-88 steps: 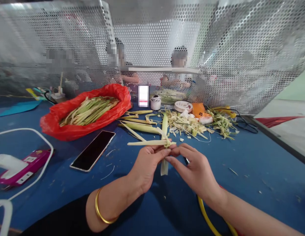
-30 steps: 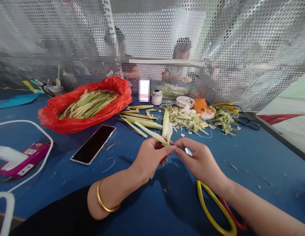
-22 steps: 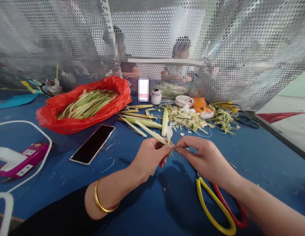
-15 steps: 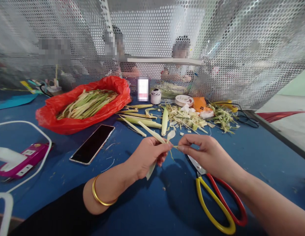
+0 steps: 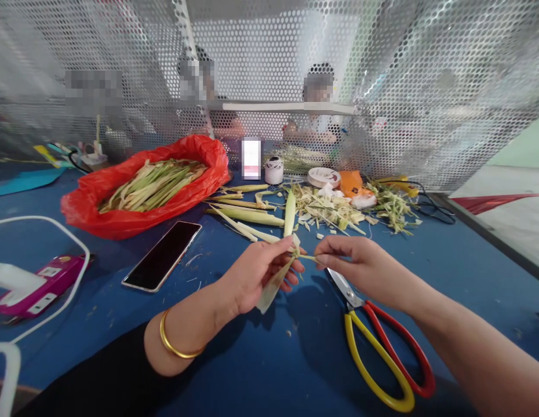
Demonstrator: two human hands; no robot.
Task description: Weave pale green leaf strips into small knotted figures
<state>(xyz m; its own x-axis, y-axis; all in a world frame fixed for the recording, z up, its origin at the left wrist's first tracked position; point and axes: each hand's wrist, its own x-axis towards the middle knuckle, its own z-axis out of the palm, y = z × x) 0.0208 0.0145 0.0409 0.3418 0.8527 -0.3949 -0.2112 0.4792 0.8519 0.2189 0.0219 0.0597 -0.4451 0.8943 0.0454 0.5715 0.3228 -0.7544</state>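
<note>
My left hand (image 5: 272,266) is closed on a pale corn husk (image 5: 275,286), whose broad end hangs down below the fingers. Thumb and fingertips pinch it at a gathered knot-like spot. A thin husk strip (image 5: 308,256) runs from that spot to my right hand (image 5: 354,258), which pinches its other end. The strip looks taut. Under my right hand lie scissors (image 5: 354,304) with one yellow and one red handle, their blade tips partly hidden. Just beyond my left hand a green-white husk (image 5: 290,214) rests on the blue table.
A red plastic bag (image 5: 117,223) full of husks stands at the left, with a phone (image 5: 163,255) before it. Husk scraps (image 5: 326,208) lie by a round white container (image 5: 324,177) and an orange packet (image 5: 351,184). A purple power strip (image 5: 47,286) sits far left. Behind a perforated screen (image 5: 269,69) are people.
My left hand has turned, so the husk's broad lower end now shows and its upper strip points away less visibly. My right hand still pinches the thin strip in nearly the same place.
</note>
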